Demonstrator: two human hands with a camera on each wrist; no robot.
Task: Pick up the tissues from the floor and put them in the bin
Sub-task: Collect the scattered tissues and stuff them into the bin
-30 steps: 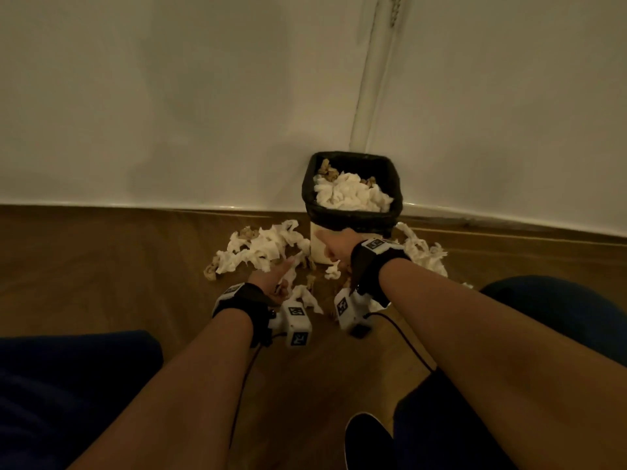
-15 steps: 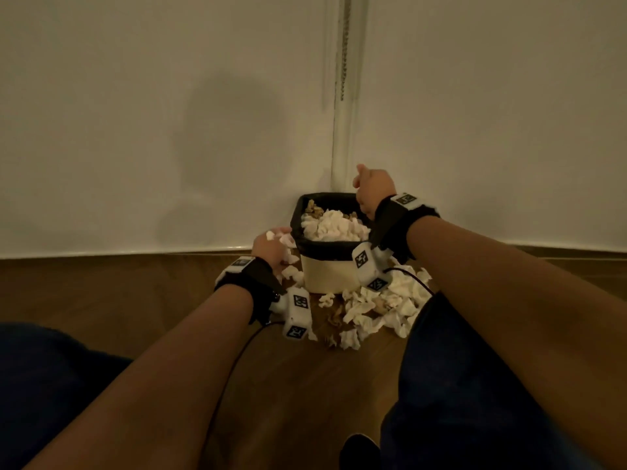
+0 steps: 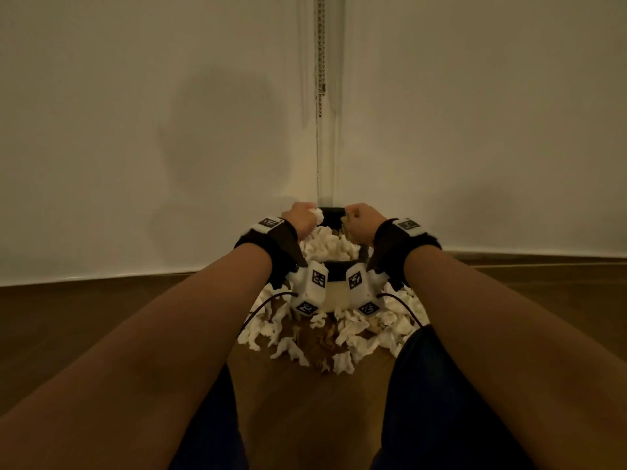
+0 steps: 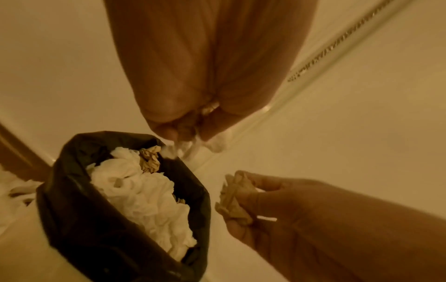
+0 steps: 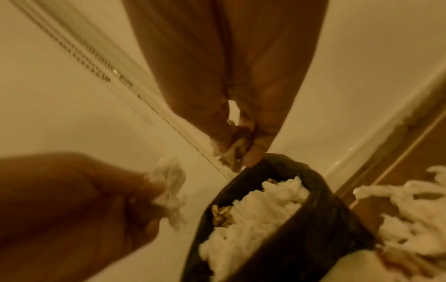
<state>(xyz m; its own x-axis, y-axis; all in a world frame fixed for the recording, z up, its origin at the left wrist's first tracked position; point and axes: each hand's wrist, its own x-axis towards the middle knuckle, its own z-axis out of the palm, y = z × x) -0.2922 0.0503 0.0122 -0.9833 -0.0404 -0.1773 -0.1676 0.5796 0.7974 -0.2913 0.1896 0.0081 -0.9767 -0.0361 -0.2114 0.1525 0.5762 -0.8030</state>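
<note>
bare floor seen between the knees | loose tissues heaped round the bin's base, too many to be counted | bin heaped to its black-lined rim | left hand pinching white tissue, right hand brown tissue, both over the rim | wall directly behind

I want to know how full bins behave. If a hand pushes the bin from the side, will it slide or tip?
Probably it slides easily: the bin is small and holds only crumpled tissues, so it seems light. Tipping looks less likely, since it sits close against the wall. The heaped tissues may spill over the black liner.
</note>
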